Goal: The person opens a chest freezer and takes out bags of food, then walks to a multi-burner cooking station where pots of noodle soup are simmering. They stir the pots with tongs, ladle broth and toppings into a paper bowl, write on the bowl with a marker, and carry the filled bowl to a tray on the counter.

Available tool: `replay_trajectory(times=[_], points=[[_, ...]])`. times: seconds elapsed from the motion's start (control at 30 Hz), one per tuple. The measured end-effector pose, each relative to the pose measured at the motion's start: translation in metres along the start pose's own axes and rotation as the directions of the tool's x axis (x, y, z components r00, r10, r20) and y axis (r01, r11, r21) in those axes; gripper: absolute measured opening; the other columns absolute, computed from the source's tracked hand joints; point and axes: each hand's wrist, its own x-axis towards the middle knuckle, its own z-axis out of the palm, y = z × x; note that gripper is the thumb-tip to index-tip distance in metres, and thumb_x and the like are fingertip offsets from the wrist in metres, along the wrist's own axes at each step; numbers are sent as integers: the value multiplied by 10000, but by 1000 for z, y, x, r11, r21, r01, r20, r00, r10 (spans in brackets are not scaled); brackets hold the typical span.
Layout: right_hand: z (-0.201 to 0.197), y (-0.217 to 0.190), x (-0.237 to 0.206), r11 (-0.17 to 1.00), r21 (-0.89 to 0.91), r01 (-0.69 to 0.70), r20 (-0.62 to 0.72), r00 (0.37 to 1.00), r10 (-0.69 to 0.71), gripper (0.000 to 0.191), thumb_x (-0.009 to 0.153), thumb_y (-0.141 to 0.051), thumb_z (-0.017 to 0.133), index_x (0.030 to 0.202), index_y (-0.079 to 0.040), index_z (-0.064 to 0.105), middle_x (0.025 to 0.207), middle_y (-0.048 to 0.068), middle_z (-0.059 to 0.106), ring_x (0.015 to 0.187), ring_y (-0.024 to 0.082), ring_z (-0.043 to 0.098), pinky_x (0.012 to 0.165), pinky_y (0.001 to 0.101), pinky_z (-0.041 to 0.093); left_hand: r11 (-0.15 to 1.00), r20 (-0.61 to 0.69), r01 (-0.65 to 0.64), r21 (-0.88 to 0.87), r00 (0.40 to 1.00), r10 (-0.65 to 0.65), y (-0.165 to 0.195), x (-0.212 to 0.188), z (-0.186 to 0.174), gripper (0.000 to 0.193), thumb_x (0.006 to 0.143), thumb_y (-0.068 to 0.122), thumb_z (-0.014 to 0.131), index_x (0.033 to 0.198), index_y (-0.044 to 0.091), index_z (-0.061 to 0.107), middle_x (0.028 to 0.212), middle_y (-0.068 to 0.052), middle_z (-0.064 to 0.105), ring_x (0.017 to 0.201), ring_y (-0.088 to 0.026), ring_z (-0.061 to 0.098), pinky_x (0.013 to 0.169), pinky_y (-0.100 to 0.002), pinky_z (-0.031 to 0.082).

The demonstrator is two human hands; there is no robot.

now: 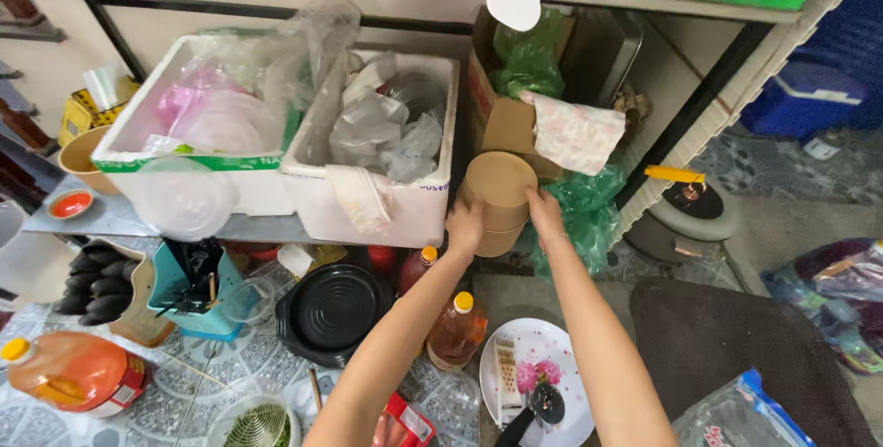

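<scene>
A: Start at the fingers. What are they doing?

B: The left hand (464, 226) has its fingers curled against the near-left side of the stack of brown paper bowls (497, 200), and the right hand (544, 212) presses its fingers on the right side. Both hands are clamped on the stack, 1 on each flank.

A: Where does that stack sit?

B: On the metal shelf (110, 217), lying on its side with a round base facing the camera, between the white foam box of crumpled plastic bags (372, 143) and the brown cardboard box (501, 120).

A: How far along is this?

B: I judge the grip is made, but the stack is not yet clear of the shelf.

A: And the arms?

B: Both forearms reach up and forward, nearly straight, converging on the stack above the white flowered plate (538, 378) on the floor.
</scene>
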Motion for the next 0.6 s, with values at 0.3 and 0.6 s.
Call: replay_trajectory(times=[0.3,0.6], points=[[-15,43,26,964,218,-153,79,987,138,489,877,-275,723,1261,21,660,1106,91,729,958,187,668,839,344,521,980,-18,183,78,983,-183,-24,16,28,821,909,566,694,1387,-65,474,1322,-390,530,1311,-516,439,1117,-504,340],[-34,49,28,866,335,-371,131,929,347,471,759,-273,831,1140,-123,599,898,-24,604,799,112,575,700,287,473,896,125,223,-383,974,-189,-33,24,25,584,725,450,812,949,-83,727,929,-155,765,868,-234,748,750,-369,552]])
